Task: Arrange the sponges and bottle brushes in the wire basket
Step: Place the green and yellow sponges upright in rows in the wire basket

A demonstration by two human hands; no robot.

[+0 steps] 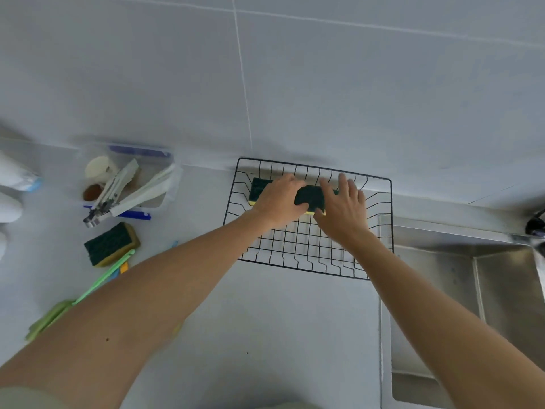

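Both hands reach into the black wire basket (298, 249), which sits on the pale countertop (265, 335) against the tiled wall (324, 84). The left hand (280, 202) is curled over a row of green-topped, yellow-bottomed sponges (311, 196) lying along the basket's far side, its thumb pressed on the dark scouring face. The right hand (343, 206) lies with fingers spread and loosely extended on the right end of the same row, touching it rather than clasping it. How many sponges make up the row cannot be told, since the hands cover the middle.

Left of the basket, well apart from it, another sponge (110, 243) rests on the counter, green side up. Just beside it, a light green bottle brush (88, 290) lies diagonally, partly hidden under the left forearm. Farther back stands a clear plastic container (129, 178) with blue clips, holding white utensils and a small cup. At the right, a stainless steel sink (472, 290) adjoins the basket's corner.
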